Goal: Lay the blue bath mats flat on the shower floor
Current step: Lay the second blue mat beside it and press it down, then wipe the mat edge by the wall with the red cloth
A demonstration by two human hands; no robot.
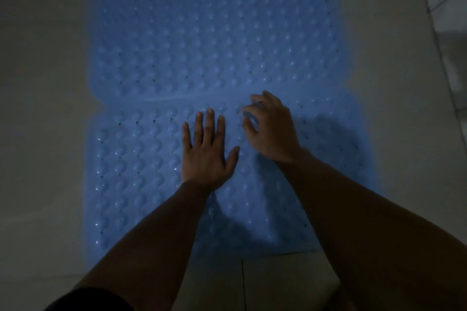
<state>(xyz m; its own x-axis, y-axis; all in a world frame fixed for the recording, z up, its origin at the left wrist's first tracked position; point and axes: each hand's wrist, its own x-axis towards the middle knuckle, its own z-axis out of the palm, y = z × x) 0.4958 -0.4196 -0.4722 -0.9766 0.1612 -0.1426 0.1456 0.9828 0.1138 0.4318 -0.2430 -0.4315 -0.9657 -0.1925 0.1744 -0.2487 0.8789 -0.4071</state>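
Here, two blue bumpy rubber bath mats [212, 40] lie edge to edge on pale tiled shower floor [43, 83]. Left hand [206, 151] flat, fingers straight, pressing near mat. Right hand [270, 126] fingers curled, apparently pinching mat near seam (blurred). Best: hold left steady, smooth right outward along seam.

floor tiles [38, 83]: pale, grout lines | dark clothing [93, 300]: bottom left

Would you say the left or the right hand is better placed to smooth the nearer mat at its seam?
The right hand: its curled fingers are at the seam of the nearer mat. The left hand presses flat below.
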